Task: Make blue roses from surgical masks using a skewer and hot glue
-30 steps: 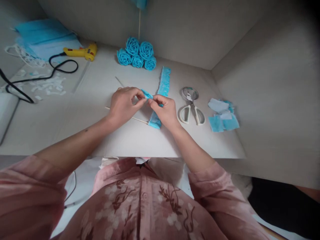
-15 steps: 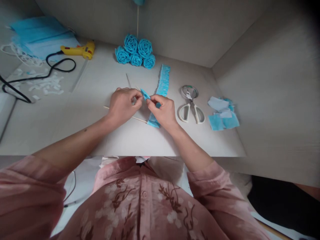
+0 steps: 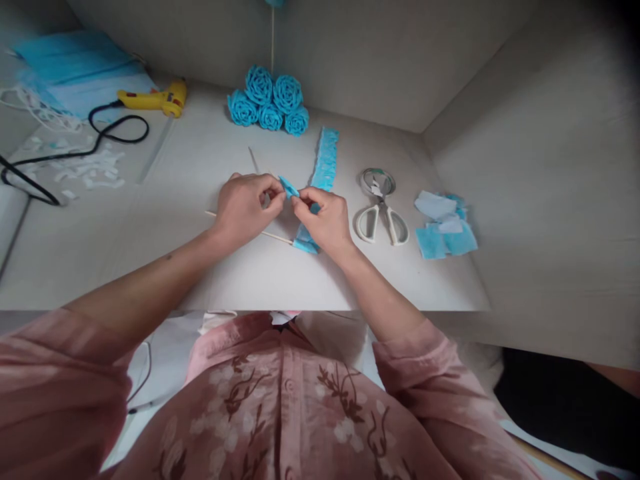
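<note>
Okay, blue piece (image 3: 289, 187) sits between both hands, above the counter (image 3: 175, 200). Right hand (image 3: 324, 215) pinches it; left hand (image 3: 245, 208) meets its edge, can't tell if that grip's closed. Slack pinch could drop it; lowered left wrist could roll the stick (image 3: 277, 237).

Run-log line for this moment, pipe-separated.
left hand: fingertips at blue piece | right hand: pinching blue piece | beyond hands: blue rosettes | right side: white-handled scissors | left side: yellow glue gun

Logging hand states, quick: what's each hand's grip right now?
Left hand: curled at the small blue piece; grip can't be told.
Right hand: closed, pinching that piece.
</note>
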The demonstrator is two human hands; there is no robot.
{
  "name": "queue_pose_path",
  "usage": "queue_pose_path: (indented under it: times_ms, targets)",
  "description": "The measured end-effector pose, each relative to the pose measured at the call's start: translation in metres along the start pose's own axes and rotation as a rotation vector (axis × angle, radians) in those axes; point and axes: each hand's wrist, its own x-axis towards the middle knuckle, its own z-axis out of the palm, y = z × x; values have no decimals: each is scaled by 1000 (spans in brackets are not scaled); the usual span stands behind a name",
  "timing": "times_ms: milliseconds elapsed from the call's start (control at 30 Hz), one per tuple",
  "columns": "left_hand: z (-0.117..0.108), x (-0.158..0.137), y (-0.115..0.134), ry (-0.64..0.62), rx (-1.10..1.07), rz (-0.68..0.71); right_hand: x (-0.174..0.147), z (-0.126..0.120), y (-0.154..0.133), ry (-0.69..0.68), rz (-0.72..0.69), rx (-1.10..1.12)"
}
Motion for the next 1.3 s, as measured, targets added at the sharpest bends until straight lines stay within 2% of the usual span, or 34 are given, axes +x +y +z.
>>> queue_pose_path:
  times_ms: [167, 367, 467, 567, 700, 767, 900, 1000, 1300]
  targets:
    - [0, 0, 0, 0, -54, -2, 1, 0, -2, -9, 19, 13]
    - [3, 3, -6, -14, -367, -67, 4, -3, -6, -39, 114, 110]
    - [2, 4, -7, -46, -429, -93, 5, -5, -6, -41, 131, 157]
    - [-1, 4, -6, -41, -368, -87, 6, -6, -4, -43, 156, 182]
    - [-9, 6, -5, 152, -200, -8, 5, -8, -4, -53, 172, 210]
    - [-13, 6, -3, 194, -133, 42, 6, -7, -3, -59, 170, 215]
    - [-15, 4, 2, 94, -59, 92, 6, -6, -4, -58, 155, 196]
    - [-10, 3, 4, 39, -41, 80, 5, -5, -4, -64, 120, 183]
    - [-3, 2, 2, 73, -39, 116, 5, -5, -4, -46, 126, 180]
